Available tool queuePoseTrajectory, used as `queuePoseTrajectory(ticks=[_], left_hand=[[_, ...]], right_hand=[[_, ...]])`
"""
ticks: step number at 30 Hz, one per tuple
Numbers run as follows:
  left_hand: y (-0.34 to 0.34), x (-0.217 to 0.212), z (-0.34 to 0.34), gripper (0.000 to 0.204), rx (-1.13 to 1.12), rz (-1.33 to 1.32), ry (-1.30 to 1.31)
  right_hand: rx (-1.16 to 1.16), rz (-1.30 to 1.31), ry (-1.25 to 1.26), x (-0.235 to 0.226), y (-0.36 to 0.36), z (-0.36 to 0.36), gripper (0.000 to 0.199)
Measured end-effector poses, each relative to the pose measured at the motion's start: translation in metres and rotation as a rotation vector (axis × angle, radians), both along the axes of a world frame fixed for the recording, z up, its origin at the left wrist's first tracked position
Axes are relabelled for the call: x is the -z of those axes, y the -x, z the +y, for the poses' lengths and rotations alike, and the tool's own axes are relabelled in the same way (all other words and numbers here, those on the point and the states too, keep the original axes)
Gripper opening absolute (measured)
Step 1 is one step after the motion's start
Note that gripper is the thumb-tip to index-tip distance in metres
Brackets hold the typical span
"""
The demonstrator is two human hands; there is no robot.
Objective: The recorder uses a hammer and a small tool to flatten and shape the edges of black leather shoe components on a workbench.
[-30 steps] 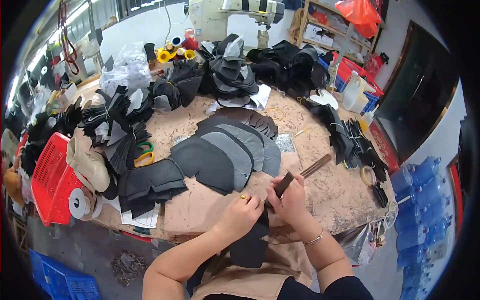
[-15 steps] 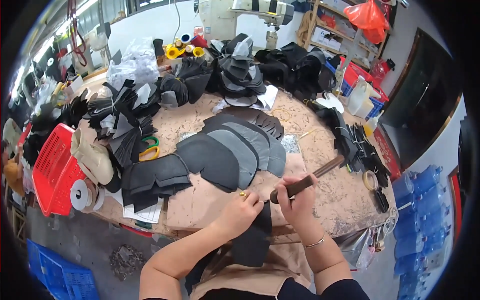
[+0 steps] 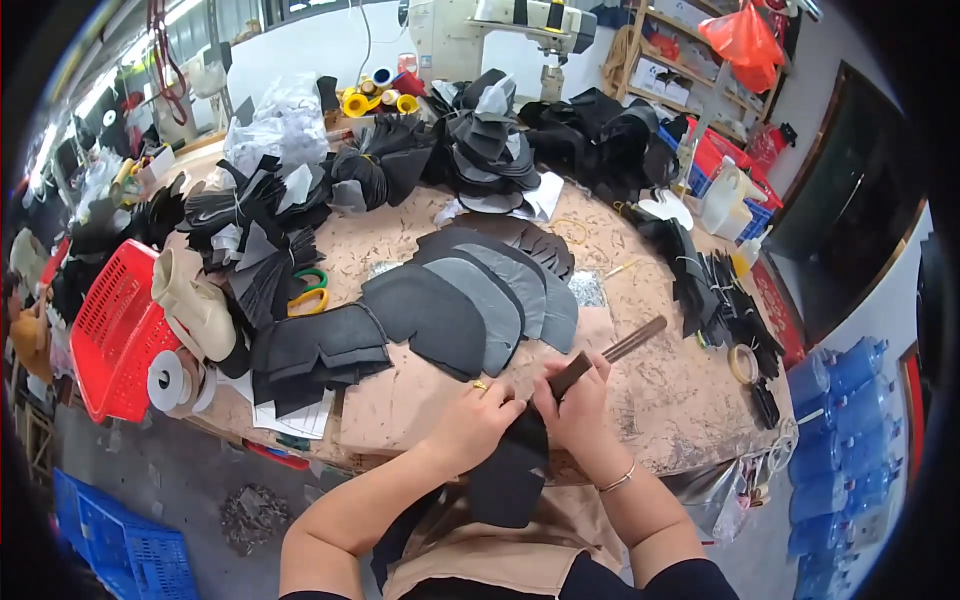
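Observation:
A black shoe-upper piece point(image 3: 508, 488) hangs over the near table edge onto my lap. My left hand point(image 3: 478, 422) wears a ring and pinches the upper end of this piece between thumb and fingers. Close on its right, my right hand point(image 3: 577, 408) is closed around a dark brown hammer-like tool point(image 3: 635, 341) with a thick blunt end. That blunt end is down by the piece's top edge, while the thinner shaft points up to the right. Whether it touches the piece is hidden. Just beyond my hands, black and grey cut pieces point(image 3: 425, 318) lie fanned out.
Stacked black pieces point(image 3: 318, 358), green- and yellow-handled scissors point(image 3: 312, 298) and a cream boot form point(image 3: 198, 310) are on the left, near a red basket point(image 3: 122, 330). Black bundles point(image 3: 480, 150) line the back below a sewing machine point(image 3: 530, 20). Blue bottles point(image 3: 838, 440) stand right.
My right hand has moved slightly left and down with the tool, closer to my left hand. My left hand keeps its pinch, and the whole view has shifted a little.

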State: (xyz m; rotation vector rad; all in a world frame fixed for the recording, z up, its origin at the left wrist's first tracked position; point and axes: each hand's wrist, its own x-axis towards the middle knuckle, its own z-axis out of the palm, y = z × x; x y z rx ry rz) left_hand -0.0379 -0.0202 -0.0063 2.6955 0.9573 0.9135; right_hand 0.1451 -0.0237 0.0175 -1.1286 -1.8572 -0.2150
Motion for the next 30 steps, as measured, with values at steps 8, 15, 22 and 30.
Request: queuePoseTrajectory(ticks=[8,15,22,30], left_hand=[[0.006,0.003,-0.005,0.025,-0.054,0.049,-0.185],[0.001,0.003,-0.011,0.030,-0.101,0.123,-0.212],[0.004,0.003,-0.010,0.026,-0.129,0.086,-0.116],[0.014,0.005,-0.004,0.017,-0.025,-0.038,0.018]], right_hand=[[-0.076,0.056,0.102,-0.018,0.000,-0.001,0.019],[-0.017,0.003,0.008,-0.003,0.003,0.003,0.018],[0.006,0.013,-0.022,-0.015,0.013,-0.001,0.019],[-0.063,0.067,0.038,-0.013,0.008,0.002,0.020]])
